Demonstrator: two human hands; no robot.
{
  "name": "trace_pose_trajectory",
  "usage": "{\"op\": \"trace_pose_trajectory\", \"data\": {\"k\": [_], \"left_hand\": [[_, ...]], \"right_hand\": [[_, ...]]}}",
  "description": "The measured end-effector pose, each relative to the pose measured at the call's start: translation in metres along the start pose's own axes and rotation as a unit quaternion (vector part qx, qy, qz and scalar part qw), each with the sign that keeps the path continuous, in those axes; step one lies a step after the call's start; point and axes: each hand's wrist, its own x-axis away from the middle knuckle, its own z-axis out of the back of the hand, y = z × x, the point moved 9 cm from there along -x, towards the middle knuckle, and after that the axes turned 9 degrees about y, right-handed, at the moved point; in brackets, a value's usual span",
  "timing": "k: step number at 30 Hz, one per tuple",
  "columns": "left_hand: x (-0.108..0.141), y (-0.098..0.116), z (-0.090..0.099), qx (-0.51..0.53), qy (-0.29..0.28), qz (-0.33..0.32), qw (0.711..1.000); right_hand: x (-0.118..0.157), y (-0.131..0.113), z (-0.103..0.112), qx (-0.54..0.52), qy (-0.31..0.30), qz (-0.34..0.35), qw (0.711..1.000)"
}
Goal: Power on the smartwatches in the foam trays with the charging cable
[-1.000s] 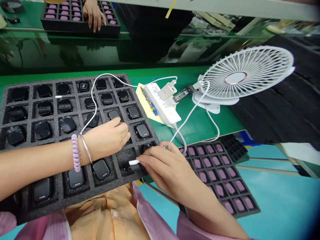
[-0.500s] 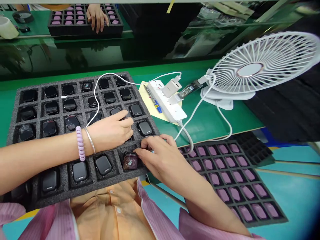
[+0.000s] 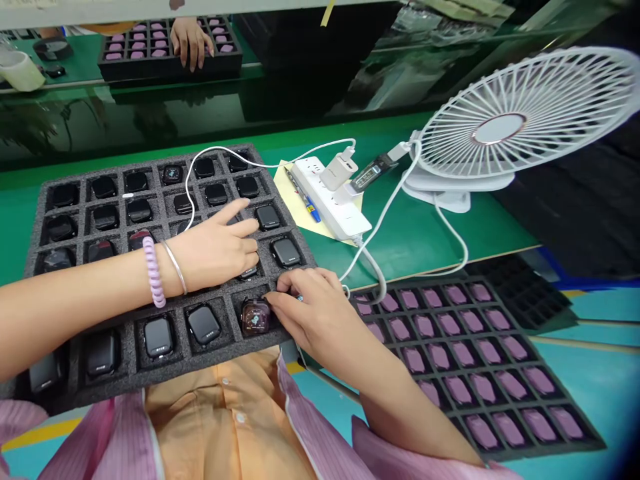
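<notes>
A dark foam tray [image 3: 130, 313] full of black square smartwatches lies before me, tilted toward my body. My left hand [image 3: 220, 250] rests over its middle right, fingers apart above a watch, with a white cable passing beneath the wrist. At the tray's near right corner my right hand [image 3: 310, 303] has thumb and fingers pressed together beside a watch with a lit screen [image 3: 255, 317]. The thumb tip touches or nearly touches that watch's side; what lies inside the fingers is mostly hidden.
Right of the tray are a white power strip [image 3: 327, 203] with chargers, a blue marker [image 3: 313, 212] and a white fan [image 3: 500, 130]. A lower tray [image 3: 527, 437] holds purple-covered pieces. Across the bench, another person's hand [image 3: 192, 43] rests on a similar tray.
The view has shifted slightly. My left hand's fingers are more spread, uncovering part of a watch below them. My right hand stays beside the lit watch.
</notes>
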Motion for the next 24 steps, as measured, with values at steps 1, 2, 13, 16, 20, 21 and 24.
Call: {"op": "trace_pose_trajectory", "data": {"k": [1,2,13,16,20,21,24], "left_hand": [[-0.003,-0.005,0.0,0.015,-0.02,0.02,0.999],[-0.008,-0.01,0.002,0.024,-0.033,0.039,0.998],[-0.072,-0.002,-0.018,0.042,-0.014,0.01,0.999],[-0.07,0.003,-0.015,0.04,0.003,0.003,0.999],[-0.069,0.004,-0.02,0.058,-0.006,0.015,0.998],[-0.07,0.004,-0.023,0.061,-0.011,0.019,0.998],[-0.074,0.002,-0.033,0.065,-0.013,0.033,0.997]], "right_hand": [[0.0,0.0,0.0,-0.001,0.001,-0.001,1.0],[0.0,0.0,0.0,-0.001,0.0,-0.002,1.0],[-0.002,-0.002,0.0,0.027,-0.013,0.015,0.999],[-0.003,-0.003,-0.002,0.024,-0.013,0.025,0.999],[-0.005,-0.003,-0.003,0.034,-0.014,0.04,0.999],[-0.006,-0.004,-0.004,0.036,-0.016,0.043,0.998],[-0.009,-0.005,-0.005,0.039,-0.019,0.046,0.998]]}}
